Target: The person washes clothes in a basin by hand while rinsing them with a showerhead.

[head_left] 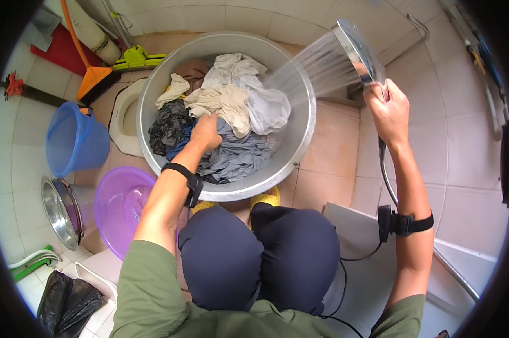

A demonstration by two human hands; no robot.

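A large round metal basin (303,147) holds a pile of wet laundry in front of my feet. My left hand (207,133) reaches into it, its partly hidden fingers closed at the lower edge of a cream garment (225,105). Around that hand lie a grey-blue garment (240,153), a dark patterned garment (169,125), a white garment (266,109) and a brown piece (192,73). On the right, my right hand (391,110) is wrapped round the handle of a chrome shower head (357,50). Water sprays from it leftward into the basin, toward the white garment.
Left of the basin are a squat toilet (119,127), a blue bucket (68,147), a purple tub (115,194) and a metal pail (60,217). An orange broom (94,79) and a green mop (136,56) stand behind. The shower hose (457,273) runs down the right side.
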